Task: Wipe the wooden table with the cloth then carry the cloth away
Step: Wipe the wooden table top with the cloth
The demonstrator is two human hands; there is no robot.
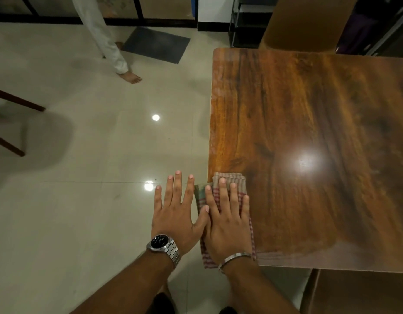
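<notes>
A glossy brown wooden table (309, 132) fills the right half of the view. A folded checked cloth (227, 177), red and beige, lies on its near left corner and hangs a little over the left edge. My right hand (227, 220) presses flat on the cloth with fingers spread. My left hand (176, 214) hovers beside it, off the table and over the floor, fingers apart; its thumb touches the cloth's edge. A watch sits on the left wrist, a metal bangle on the right.
A tiled floor (83, 200) spreads to the left. Another person's leg and bare foot (130, 77) stand at the far left, near a dark mat (155, 44). A chair back (304, 21) faces the table's far side. Dark wooden chair legs (17, 103) jut in at left.
</notes>
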